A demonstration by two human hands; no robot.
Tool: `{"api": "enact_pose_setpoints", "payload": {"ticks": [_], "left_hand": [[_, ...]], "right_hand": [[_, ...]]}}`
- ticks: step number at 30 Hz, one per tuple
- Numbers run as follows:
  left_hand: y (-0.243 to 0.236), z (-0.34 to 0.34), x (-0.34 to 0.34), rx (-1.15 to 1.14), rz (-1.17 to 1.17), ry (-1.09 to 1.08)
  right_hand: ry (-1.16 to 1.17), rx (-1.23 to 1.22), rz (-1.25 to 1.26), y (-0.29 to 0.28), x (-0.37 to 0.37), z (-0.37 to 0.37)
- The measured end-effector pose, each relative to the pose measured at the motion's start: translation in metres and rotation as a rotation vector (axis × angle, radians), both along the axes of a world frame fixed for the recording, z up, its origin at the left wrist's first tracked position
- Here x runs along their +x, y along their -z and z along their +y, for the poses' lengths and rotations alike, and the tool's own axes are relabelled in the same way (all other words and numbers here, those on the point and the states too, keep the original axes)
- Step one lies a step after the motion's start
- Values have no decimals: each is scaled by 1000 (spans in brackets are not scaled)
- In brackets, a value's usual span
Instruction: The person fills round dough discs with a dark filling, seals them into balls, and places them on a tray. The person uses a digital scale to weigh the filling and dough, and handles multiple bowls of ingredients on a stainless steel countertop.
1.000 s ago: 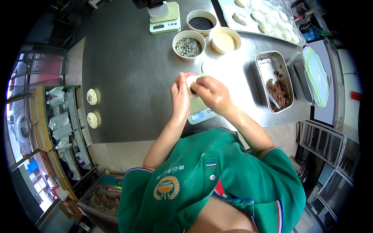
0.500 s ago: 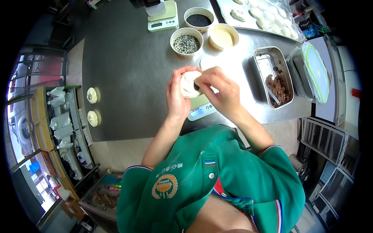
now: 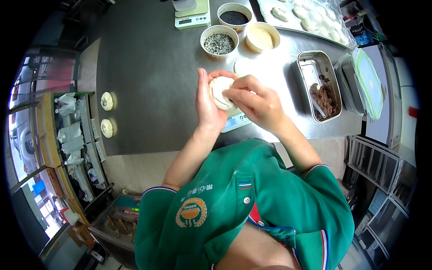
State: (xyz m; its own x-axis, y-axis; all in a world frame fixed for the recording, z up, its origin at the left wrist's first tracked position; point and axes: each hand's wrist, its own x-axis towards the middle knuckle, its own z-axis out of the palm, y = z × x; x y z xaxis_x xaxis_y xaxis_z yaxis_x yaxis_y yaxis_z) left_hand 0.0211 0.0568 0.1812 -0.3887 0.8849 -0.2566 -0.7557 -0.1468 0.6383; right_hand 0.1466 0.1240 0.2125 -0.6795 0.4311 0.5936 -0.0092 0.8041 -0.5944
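A round white dough bun with gathered folds on top rests in my cupped left hand. My left fingers curve round its far side, with the thumb along its left edge. My right hand pinches the folds at the right of the bun, its fingertips pressed together on the dough. Under my hands sits a kitchen scale, mostly hidden. Just beyond the bun lies a flat pale dough round, partly covered by my right hand.
Beyond are bowls of black-and-white seeds, dark seeds and pale seeds. A second scale stands behind. At right, a steel container holds brown filling and a spoon. Two seeded buns lie far left.
The dark filling that showed in the dough's opening is now covered by gathered folds. My left thumb points up more. The whole table has shifted slightly upward in view.
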Motion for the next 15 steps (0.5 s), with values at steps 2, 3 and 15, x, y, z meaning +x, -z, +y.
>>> {"api": "enact_pose_setpoints", "payload": {"ticks": [2,3,15], "left_hand": [[2,2,-5,-47,29,29],[2,3,-7,-68,46,45],[-24,0,9,135,110,47]], "right_hand": [[-46,-18,-34,5,5,6],[-67,-25,-49,5,6,8],[146,-284,96,-14,3,-3]]}}
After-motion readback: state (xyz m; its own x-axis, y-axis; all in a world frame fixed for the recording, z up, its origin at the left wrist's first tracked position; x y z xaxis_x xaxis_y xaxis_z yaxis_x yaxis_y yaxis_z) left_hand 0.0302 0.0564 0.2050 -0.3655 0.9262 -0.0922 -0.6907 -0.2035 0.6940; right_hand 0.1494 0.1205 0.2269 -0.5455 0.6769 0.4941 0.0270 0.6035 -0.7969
